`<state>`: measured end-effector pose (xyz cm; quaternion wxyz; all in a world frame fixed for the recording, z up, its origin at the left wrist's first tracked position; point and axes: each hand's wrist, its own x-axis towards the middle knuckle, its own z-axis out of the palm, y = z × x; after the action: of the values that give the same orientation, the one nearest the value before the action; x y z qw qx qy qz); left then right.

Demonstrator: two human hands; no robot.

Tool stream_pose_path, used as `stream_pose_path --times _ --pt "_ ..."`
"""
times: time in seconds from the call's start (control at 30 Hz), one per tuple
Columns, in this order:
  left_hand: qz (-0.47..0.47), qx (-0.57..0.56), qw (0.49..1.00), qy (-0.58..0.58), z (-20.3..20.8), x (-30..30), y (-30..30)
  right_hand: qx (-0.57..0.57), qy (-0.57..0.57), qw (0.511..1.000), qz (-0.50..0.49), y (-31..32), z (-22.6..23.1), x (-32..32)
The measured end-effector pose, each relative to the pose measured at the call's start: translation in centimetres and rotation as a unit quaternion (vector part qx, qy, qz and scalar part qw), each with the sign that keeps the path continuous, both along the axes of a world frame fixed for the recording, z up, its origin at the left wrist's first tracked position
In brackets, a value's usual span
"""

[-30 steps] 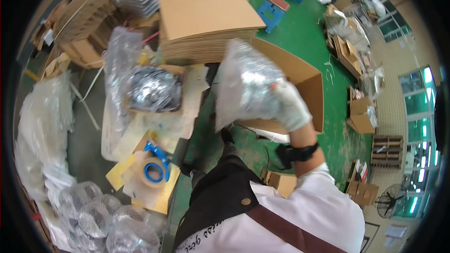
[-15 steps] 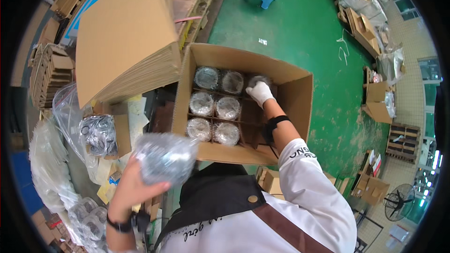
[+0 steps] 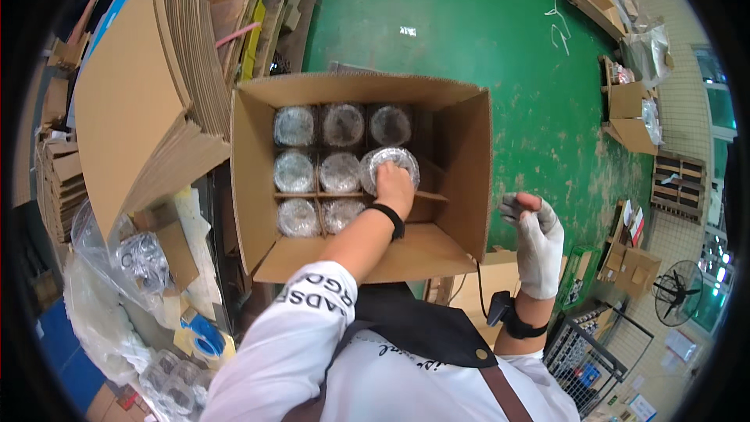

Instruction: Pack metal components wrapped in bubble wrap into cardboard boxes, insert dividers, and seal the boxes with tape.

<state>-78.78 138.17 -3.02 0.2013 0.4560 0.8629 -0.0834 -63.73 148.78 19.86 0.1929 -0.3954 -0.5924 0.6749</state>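
Note:
An open cardboard box (image 3: 461, 141) with cardboard dividers stands in front of me. Several round, glass-like pieces wrapped in clear plastic (image 3: 294, 172) sit upright in its compartments. My left hand (image 3: 396, 187) reaches into the box, its fingers gripping a wrapped round piece (image 3: 376, 162) from above. This piece sits higher than its neighbours, at the right of the middle row; its base is hidden. To the right, outside the box, my right hand (image 3: 537, 242) wears a white glove with bare fingertips. Its fingers are loosely bent and apart, with nothing in them.
A tall stack of flat cardboard (image 3: 129, 101) leans beside the box at the left. Plastic bags (image 3: 98, 289), a small carton (image 3: 178, 254) and a roll of blue tape (image 3: 205, 336) lie lower left. A wire basket (image 3: 586, 359) and a fan (image 3: 676, 291) stand lower right.
My left hand has carried a wrapped piece from the left into the box. My right hand has let go of the far-row piece and moved out to the right. The view has shifted.

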Motion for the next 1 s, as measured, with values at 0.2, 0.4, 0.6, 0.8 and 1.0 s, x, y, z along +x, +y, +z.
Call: stream_pose_path --times 0.2,0.4,0.6,0.8,1.0 --pt "-0.048 0.093 0.925 -0.365 6.6 -5.0 -9.5 0.121 -0.045 0.992 -0.012 -1.8 6.0 2.9" --pt "0.259 0.398 0.810 -0.344 21.2 -4.5 -31.1 0.180 0.085 0.974 0.110 -5.1 6.9 2.1" --pt "0.731 0.346 0.521 0.271 18.5 13.1 -63.5 -0.188 0.017 0.904 0.384 -22.8 -0.9 -7.4" --pt "0.707 -0.048 0.682 0.181 17.7 29.8 -79.7 0.010 -0.024 0.628 0.778 -48.9 2.3 -12.6" --pt "0.513 -0.011 0.840 0.178 14.7 30.0 -83.7 0.244 0.284 0.243 0.895 -78.2 5.1 -9.5"
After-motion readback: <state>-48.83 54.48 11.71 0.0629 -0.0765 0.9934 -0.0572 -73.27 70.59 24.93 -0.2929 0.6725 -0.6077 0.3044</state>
